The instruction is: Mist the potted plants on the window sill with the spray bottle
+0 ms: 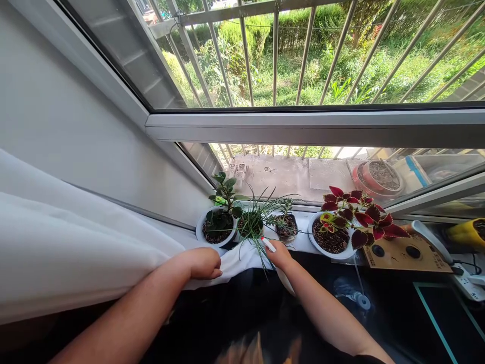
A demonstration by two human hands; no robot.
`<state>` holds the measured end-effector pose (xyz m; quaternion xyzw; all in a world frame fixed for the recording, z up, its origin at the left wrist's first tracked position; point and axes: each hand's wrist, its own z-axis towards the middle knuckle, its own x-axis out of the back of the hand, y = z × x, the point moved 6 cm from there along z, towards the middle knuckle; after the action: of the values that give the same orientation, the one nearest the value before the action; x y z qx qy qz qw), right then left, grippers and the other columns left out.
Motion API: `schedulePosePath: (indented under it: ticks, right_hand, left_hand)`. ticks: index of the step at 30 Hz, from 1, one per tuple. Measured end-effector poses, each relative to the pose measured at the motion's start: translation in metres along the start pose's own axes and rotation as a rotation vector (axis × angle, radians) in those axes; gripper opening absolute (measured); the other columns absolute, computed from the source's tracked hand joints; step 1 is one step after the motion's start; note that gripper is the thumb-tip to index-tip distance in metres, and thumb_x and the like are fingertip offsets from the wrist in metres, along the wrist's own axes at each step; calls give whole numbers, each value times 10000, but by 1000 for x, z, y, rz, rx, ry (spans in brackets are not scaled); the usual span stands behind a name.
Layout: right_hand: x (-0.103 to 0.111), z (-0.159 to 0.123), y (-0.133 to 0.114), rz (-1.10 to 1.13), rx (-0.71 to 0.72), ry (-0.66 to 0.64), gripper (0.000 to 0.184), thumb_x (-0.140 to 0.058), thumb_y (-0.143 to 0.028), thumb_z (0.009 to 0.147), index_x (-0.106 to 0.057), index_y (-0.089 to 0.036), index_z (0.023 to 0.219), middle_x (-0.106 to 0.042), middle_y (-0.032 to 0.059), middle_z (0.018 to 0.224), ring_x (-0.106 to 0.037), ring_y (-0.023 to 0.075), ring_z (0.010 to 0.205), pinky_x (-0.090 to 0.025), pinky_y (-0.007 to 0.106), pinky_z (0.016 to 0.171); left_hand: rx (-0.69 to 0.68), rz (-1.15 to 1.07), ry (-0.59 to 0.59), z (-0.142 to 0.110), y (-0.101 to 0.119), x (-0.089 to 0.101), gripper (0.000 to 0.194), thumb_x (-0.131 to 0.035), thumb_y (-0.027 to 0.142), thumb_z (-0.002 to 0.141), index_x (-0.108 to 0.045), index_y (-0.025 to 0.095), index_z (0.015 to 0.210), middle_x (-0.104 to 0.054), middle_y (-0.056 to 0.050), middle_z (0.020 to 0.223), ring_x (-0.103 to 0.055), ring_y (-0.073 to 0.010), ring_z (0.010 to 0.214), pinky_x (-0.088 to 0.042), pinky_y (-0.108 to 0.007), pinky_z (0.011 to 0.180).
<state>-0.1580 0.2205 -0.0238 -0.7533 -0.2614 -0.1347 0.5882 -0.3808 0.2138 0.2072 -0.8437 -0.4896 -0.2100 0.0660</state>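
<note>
Two bare hands at a white window sill [303,240], well apart: left hand [202,264] out by the curtain, right hand [279,255] among the plants. Right hand closed around a white stick [268,244] with a red tip, probably a marker, though the fingers hide most of its length. Long axis slanting up and to the left from the fist, red tip angled toward a spiky grass-like plant [252,215] in a small dark pot [249,227], just beside the fingers and far nearer the right hand than the left.

Left hand palm-down, fingers loosely curled, lying on a fold of white curtain [76,247] at the sill's edge; no clear sign of a firm grip on the cloth.

Along the sill, a broad-leaved plant in a white pot [198,227] to the left of the grass, a small seedling pot [286,230] to its right, then a red-leaved coleus in a wide white bowl [316,242]. Beyond the coleus, a cardboard panel with two round holes [405,255].
</note>
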Motion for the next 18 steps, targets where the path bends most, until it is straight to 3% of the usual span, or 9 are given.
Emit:
schedulePosePath:
  ticks: [6,11,14,18]
  right_hand:
    - [-3,-4,-15,64,170,93,149,-534,-253,938,-588,-212,805,-606,24,797,-558,183,755,-386,288,705]
    - [-16,-4,-12,-65,98,-40,165,-619,-174,874,-546,-215,731,-581,12,747,-500,165,698,-315,284,657]
    - [-2,-2,-4,-62,43,25,215,-591,-175,900,-505,-218,707,-547,6,717,-484,159,675,-321,286,656]
    - [20,4,-9,74,156,200,182,-525,-218,952,-542,-220,770,-600,29,811,-565,183,785,-427,302,763]
  left_hand:
    - [-5,-11,8,2,-2,-1,436,-524,346,974,-809,137,1229,-784,-184,1168,-729,-385,1099,-546,-457,940]
    - [-12,-24,23,8,-8,-6,429,-520,334,958,-814,149,1210,-789,-174,1156,-733,-382,1091,-546,-455,933]
    - [-24,-25,37,13,-13,-9,426,-515,354,949,-821,177,1187,-794,-164,1140,-739,-379,1067,-553,-455,912]
    - [-49,-7,44,18,-15,-11,438,-489,366,948,-827,180,1156,-797,-172,1107,-746,-380,1032,-557,-459,887]
